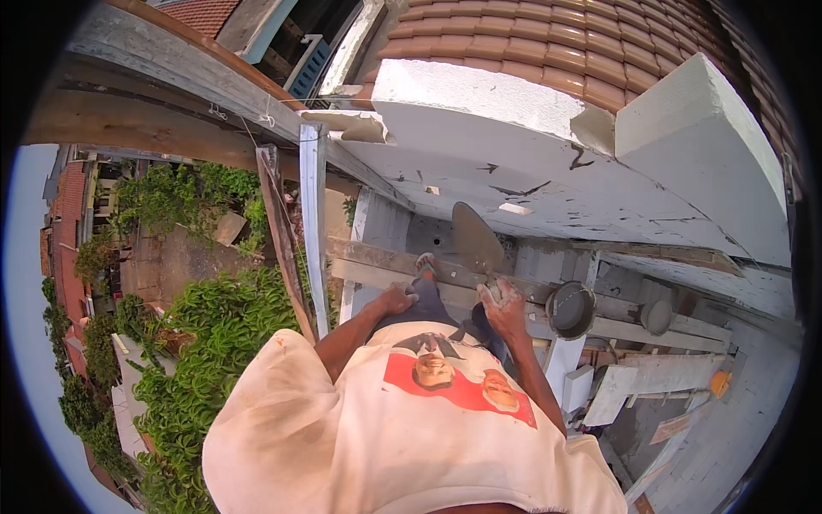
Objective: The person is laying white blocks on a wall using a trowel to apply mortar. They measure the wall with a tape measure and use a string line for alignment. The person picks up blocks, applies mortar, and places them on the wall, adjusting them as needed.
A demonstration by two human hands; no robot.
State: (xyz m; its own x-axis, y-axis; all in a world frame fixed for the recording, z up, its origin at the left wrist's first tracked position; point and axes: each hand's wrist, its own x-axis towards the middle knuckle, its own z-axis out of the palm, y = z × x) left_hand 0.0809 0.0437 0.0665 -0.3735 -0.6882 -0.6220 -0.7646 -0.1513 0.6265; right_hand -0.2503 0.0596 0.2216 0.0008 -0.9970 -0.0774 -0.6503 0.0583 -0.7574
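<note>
My right hand (503,306), pale with dust or mortar, is closed around the handle of a trowel. The broad grey blade of the trowel (477,242) points away from me, just short of the white block wall (479,167). My left hand (397,298) rests by my left thigh with its fingers curled in; whether anything is inside them is hidden. To the right of my right hand, a round dark bucket (571,309) stands near the wooden planks (535,291), with grey residue inside.
White blocks (704,128) top the wall beside brown roof tiles (514,38). Wooden posts (313,223) and a beam (184,81) stand left, with a long drop to trees (214,343). Lower right are another round container (657,317), boards (676,372) and an orange object (721,384).
</note>
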